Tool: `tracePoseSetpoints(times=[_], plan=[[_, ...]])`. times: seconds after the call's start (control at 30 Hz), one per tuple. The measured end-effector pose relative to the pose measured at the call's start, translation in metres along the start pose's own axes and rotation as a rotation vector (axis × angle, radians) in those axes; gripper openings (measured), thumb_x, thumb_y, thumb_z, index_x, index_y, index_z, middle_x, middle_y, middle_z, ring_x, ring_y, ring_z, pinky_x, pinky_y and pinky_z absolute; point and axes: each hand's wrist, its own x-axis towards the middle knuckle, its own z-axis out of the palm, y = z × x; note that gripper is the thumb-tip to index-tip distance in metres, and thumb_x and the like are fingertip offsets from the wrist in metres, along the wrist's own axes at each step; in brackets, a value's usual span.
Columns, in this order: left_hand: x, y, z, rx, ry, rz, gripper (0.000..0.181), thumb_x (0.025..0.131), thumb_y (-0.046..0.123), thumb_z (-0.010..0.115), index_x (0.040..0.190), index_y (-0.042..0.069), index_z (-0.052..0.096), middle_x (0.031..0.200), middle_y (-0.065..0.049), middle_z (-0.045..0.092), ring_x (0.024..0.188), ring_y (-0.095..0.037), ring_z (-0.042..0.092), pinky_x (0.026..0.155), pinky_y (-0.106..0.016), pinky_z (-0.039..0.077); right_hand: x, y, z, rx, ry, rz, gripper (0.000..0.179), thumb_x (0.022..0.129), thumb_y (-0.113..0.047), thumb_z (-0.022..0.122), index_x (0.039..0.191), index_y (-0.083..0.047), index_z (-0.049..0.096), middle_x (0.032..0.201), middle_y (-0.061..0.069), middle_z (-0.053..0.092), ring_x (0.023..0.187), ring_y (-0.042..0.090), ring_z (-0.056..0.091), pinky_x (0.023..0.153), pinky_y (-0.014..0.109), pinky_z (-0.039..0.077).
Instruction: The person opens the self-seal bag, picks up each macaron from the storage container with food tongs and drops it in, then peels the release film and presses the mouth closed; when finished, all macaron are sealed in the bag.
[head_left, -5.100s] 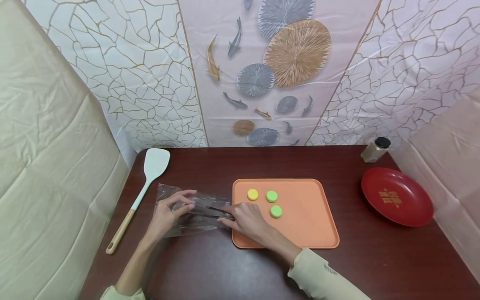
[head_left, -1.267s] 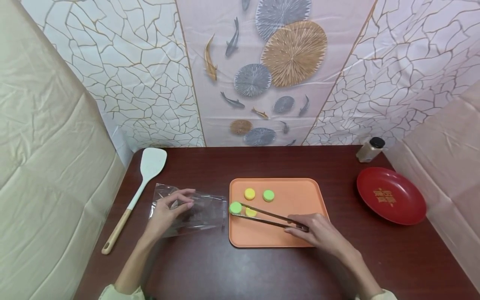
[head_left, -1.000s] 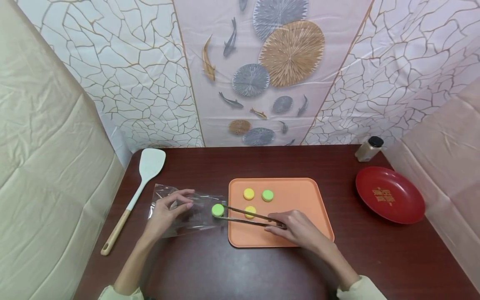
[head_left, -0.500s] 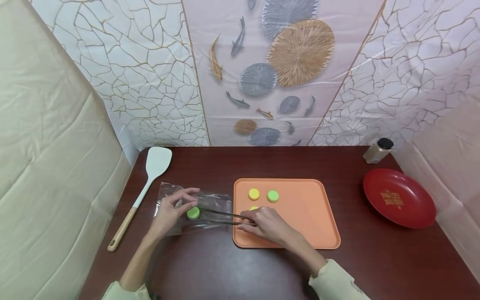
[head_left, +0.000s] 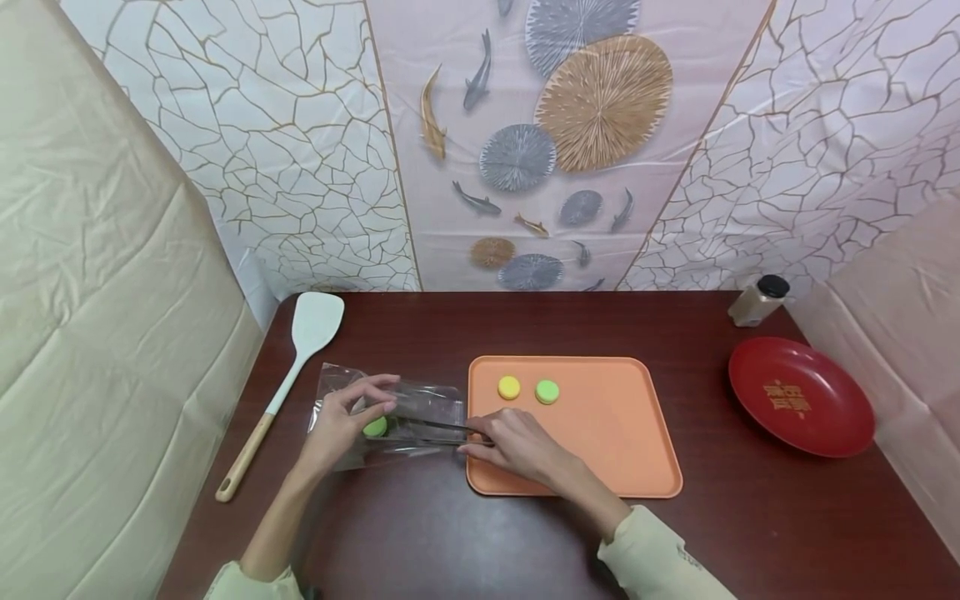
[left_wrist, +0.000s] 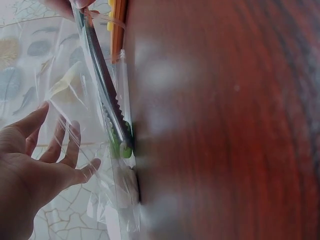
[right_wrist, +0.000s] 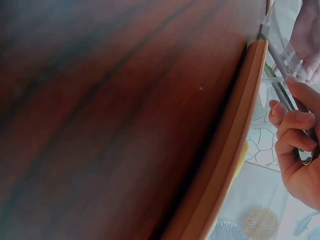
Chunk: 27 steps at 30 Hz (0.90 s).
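My left hand [head_left: 337, 425] pinches the upper film of a clear plastic bag [head_left: 435, 400] between thumb and finger, lifting it like a tent. Metal tongs [left_wrist: 102, 75] are gripped in my right hand [head_left: 517, 446], which is over the tray's left edge. Their serrated tips reach into the bag, beside a green macaron [head_left: 376, 427] lying low in it, close to my left fingers. On the orange tray [head_left: 600, 442] sit one yellow macaron [head_left: 509, 387] and one green macaron [head_left: 547, 392]. Another yellow macaron is hidden behind my right hand.
Left of the bag lies a white spatula [head_left: 315, 325] with a wooden handle. A red oval plate [head_left: 798, 400] and a black-lidded jar [head_left: 757, 302] stand at the table's right. Fabric screens rise at the back and both sides.
The tongs carried the green macaron from the tray leftward into the bag. My right hand followed, and the macaron now lies deeper, toward my left hand, which kept its place.
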Motion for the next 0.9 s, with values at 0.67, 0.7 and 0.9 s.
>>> tracePoseSetpoints(times=[0.67, 0.7, 0.9], plan=[[0.001, -0.001, 0.002, -0.012, 0.000, 0.009, 0.012, 0.100, 0.004, 0.079, 0.109, -0.002, 0.080, 0.143, -0.017, 0.073, 0.140, -0.007, 0.061, 0.131, -0.068, 0.028, -0.059, 0.022, -0.046, 0.102, 0.078, 0.119, 0.014, 0.099, -0.030, 0.085, 0.096, -0.020, 0.075, 0.067, -0.016, 0.053, 0.061, -0.006, 0.043, 0.057, 0.018, 0.040], [0.001, -0.001, 0.002, -0.013, 0.000, 0.008, 0.012, 0.100, 0.004, 0.079, 0.109, -0.002, 0.080, 0.143, -0.017, 0.073, 0.140, -0.006, 0.061, 0.131, -0.067, 0.028, -0.065, 0.025, -0.050, 0.106, 0.076, 0.125, 0.013, 0.098, -0.029, 0.085, 0.100, -0.019, 0.077, 0.068, -0.016, 0.054, 0.062, -0.006, 0.045, 0.058, 0.018, 0.042], [0.001, 0.000, 0.002, -0.016, 0.000, -0.006, 0.017, 0.100, 0.003, 0.079, 0.111, -0.009, 0.077, 0.144, -0.018, 0.072, 0.143, -0.017, 0.061, 0.132, -0.063, 0.030, -0.100, 0.042, -0.068, 0.145, 0.077, 0.203, 0.018, 0.097, -0.027, 0.087, 0.106, -0.014, 0.080, 0.072, -0.017, 0.057, 0.064, -0.004, 0.049, 0.059, 0.020, 0.046]])
